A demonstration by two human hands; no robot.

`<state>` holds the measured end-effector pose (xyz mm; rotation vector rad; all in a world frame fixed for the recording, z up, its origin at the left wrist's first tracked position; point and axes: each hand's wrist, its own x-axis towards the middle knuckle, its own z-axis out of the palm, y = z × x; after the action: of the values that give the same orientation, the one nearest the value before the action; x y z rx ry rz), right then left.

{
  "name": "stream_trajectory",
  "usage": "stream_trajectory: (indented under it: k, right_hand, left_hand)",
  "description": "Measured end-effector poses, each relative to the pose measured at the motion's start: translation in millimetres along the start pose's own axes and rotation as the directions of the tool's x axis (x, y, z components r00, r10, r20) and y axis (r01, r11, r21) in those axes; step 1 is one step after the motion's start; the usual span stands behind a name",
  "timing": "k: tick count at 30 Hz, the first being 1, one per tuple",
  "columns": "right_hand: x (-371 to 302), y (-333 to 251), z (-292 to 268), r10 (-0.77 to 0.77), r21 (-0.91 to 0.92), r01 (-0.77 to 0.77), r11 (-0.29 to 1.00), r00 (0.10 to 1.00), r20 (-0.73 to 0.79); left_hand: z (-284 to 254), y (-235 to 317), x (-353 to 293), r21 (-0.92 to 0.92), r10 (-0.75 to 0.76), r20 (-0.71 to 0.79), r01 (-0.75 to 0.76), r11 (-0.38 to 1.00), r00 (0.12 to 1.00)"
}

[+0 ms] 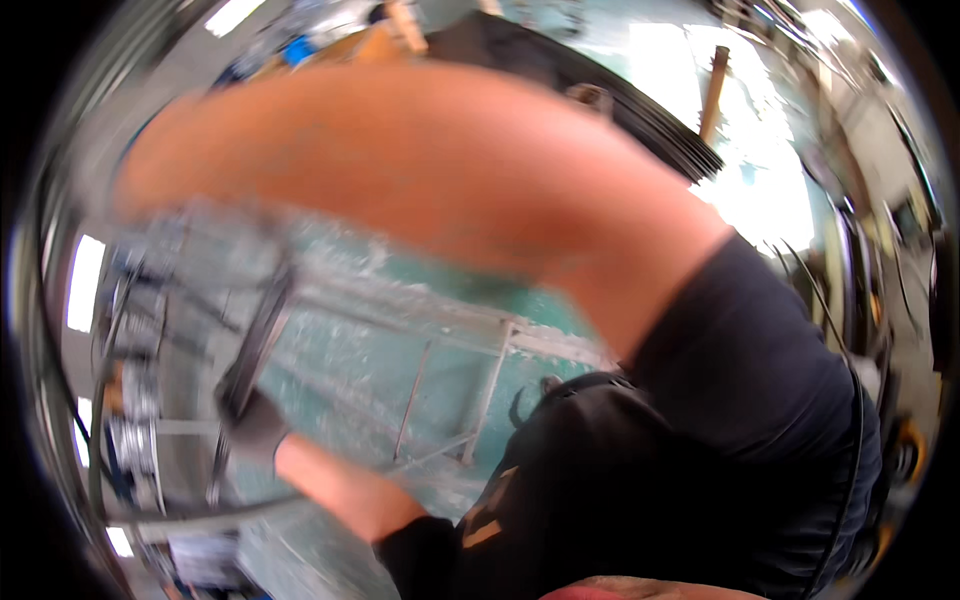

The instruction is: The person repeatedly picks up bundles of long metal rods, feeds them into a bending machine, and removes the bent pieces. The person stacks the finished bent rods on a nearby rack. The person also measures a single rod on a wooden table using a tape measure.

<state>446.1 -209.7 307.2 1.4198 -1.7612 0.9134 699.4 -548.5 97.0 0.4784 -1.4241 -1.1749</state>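
Note:
My left hand [258,428], in a dark grey glove, is closed around a dark flat metal bar [260,340] at the left. The bar rises at a slant from the glove toward my other arm. My bare right forearm [400,160] sweeps across the upper part of the view, close and blurred. At its end, by the left rim, my right hand [98,175] looks gloved in grey; motion smears its fingers, and whatever it may hold does not show. Under both arms stands a frame of thin pale metal bars [490,390].
A greenish, scuffed floor [370,370] lies below the frame. Long dark bars or sheets [640,105] are stacked beyond my right arm, near a brown upright post [715,90]. A dark cable [855,440] hangs at the right. Shelving with wrapped items [135,450] lines the left.

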Motion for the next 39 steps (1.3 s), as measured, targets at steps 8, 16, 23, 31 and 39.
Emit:
stream_trajectory:
  k: [8, 16, 23, 31, 39]
  right_hand:
    - [-45.2, -30.4, 79.3, -0.251, 0.530, 0.347, 0.774, 0.936, -0.246]
    - [-134.6, 29.7, 94.5, -0.360, 0.708, 0.081, 0.702, 0.898, 0.255]
    - [-234.9, 143.7, 83.5, -0.068, 0.635, -0.269, 0.724, 0.888, 0.454]
    - [-374.1, 208.2, 77.4, 0.591, 0.199, -0.844, 0.498, 0.499, 0.634]
    - [-312.8, 128.5, 86.1, 0.304, 0.422, -0.624, 0.658, 0.732, 0.609]
  left_hand:
    - [-75.6, -12.0, 113.4, -1.000, -0.692, 0.010, 0.018, 0.004, 0.722]
    - [-14.1, 58.4, 82.7, -0.916, -0.703, -0.342, -0.389, 0.100, 0.623]
    - [-48.6, 78.8, 97.0, -0.878, -0.731, -0.328, -0.479, 0.002, 0.598]
    - [24.5, 47.2, 96.2, -0.893, -0.790, -0.409, -0.378, 0.244, 0.457]
    - [-9.7, 14.6, 103.4, -0.979, -0.835, -0.203, -0.076, 0.191, 0.511]
